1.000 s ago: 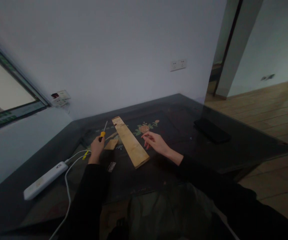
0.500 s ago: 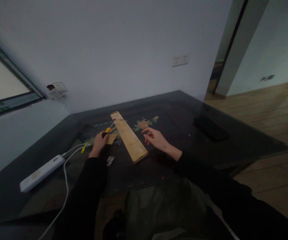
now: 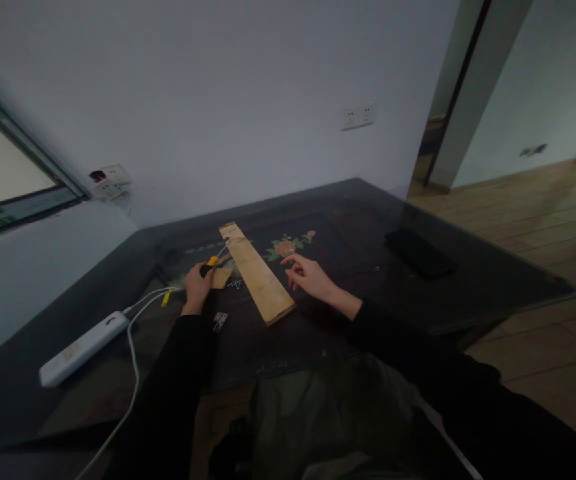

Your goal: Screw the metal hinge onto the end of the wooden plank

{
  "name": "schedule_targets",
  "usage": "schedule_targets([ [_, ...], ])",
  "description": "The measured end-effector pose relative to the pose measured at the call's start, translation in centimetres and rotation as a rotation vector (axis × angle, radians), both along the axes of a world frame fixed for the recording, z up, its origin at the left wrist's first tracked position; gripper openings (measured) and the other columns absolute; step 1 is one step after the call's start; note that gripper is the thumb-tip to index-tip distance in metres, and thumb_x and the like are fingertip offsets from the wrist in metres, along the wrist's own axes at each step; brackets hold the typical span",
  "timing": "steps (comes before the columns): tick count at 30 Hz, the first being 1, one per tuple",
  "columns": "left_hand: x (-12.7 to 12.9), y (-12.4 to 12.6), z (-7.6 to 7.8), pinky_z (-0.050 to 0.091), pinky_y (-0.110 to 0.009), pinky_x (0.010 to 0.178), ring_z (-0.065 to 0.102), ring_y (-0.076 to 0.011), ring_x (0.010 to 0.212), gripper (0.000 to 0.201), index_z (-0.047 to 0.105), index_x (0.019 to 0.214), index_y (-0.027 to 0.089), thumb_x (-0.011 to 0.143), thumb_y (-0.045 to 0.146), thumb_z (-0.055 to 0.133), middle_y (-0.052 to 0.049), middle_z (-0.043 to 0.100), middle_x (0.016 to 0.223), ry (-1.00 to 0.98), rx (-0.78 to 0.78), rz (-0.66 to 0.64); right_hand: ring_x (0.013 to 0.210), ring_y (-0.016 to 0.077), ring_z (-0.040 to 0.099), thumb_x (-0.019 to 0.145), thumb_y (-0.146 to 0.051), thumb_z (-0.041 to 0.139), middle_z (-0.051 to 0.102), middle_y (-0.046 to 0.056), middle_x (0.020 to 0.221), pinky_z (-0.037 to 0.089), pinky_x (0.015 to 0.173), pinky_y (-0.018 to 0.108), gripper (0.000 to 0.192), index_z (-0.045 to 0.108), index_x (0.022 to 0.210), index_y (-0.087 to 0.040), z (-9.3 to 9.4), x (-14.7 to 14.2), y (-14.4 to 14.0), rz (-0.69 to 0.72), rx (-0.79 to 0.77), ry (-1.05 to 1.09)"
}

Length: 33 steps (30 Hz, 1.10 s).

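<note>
My left hand (image 3: pixel 198 287) is closed around the handle of a yellow-and-black screwdriver (image 3: pixel 213 261), whose thin shaft points toward the far end of a long wooden board (image 3: pixel 261 277). The board lies slanted across the dark table. Beside that hand is a small wooden piece (image 3: pixel 221 277), partly hidden by the fingers. Several screws (image 3: pixel 235 285) lie between it and the board, and metal hinges (image 3: pixel 220 321) rest nearer to me. To the right of the board, my right hand (image 3: pixel 311 277) hovers with loosely curled fingers apart, holding nothing.
A white power strip (image 3: pixel 83 348) with white cables (image 3: pixel 134 353) lies on the left of the table (image 3: pixel 368 333). A dark flat object (image 3: pixel 421 252) sits on the right. Behind the table stands a wall with a socket (image 3: pixel 358 117); a window is at the left.
The view has shifted very slightly. My left hand keeps its hold on the screwdriver, and my right hand stays beside the board with little movement.
</note>
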State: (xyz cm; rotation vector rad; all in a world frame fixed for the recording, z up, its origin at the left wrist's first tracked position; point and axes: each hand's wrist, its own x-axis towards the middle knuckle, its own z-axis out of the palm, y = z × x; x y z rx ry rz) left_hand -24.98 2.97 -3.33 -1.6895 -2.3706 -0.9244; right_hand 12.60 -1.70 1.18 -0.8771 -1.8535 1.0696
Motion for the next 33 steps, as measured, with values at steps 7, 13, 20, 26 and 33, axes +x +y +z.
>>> schedule_targets([
  [7,0.2,-0.1,0.8,0.040,-0.046,0.109,0.056,-0.0316,0.126,0.049,0.059,0.131,0.015,0.083,0.020,0.054,-0.016,0.064,0.131,0.030,-0.017,-0.112,0.051,0.0094,0.059,0.090,-0.018,0.055,0.061,-0.005,0.065,0.045,0.057,0.022,0.019,0.059,0.108,-0.018,0.2,0.1,0.0,-0.011,0.019,-0.039],
  [13,0.1,-0.7,1.2,0.041,-0.047,0.109,0.053,-0.0318,0.128,0.054,0.056,0.134,0.015,0.081,0.023,0.057,-0.017,0.061,0.133,0.021,-0.017,-0.146,0.054,0.0104,0.060,0.089,-0.016,0.053,0.061,-0.004,0.065,0.044,0.058,0.023,0.017,0.061,0.104,-0.017,0.2,0.3,-0.3,0.009,0.035,-0.084],
  [20,-0.1,-1.4,1.3,0.048,-0.042,0.101,0.056,-0.0303,0.123,0.053,0.057,0.134,0.013,0.083,0.029,0.058,-0.018,0.058,0.134,-0.049,-0.017,-0.120,0.065,0.0120,0.061,0.088,-0.016,0.057,0.066,0.000,0.073,0.043,0.063,0.024,0.011,0.067,0.093,-0.017,1.0,0.1,-0.3,0.006,0.124,-0.197],
  [26,-0.4,-1.4,1.4,0.047,-0.042,0.104,0.056,-0.0306,0.124,0.050,0.061,0.128,0.012,0.080,0.024,0.059,-0.018,0.062,0.130,-0.047,0.000,-0.105,0.070,0.0138,0.063,0.092,-0.036,0.059,0.071,0.005,0.086,0.048,0.064,0.027,0.021,0.069,0.100,-0.020,5.1,5.5,-9.5,0.185,-0.003,0.062],
  [33,-1.2,-1.7,1.3,0.050,-0.042,0.100,0.063,-0.0307,0.116,0.039,0.066,0.117,0.014,0.079,0.022,0.059,-0.016,0.069,0.122,-0.065,-0.024,-0.058,0.048,0.0148,0.059,0.081,-0.078,0.047,0.059,0.006,0.053,0.042,0.043,0.027,0.045,0.069,0.076,-0.038,6.1,14.3,-19.4,0.467,-0.001,0.121],
])
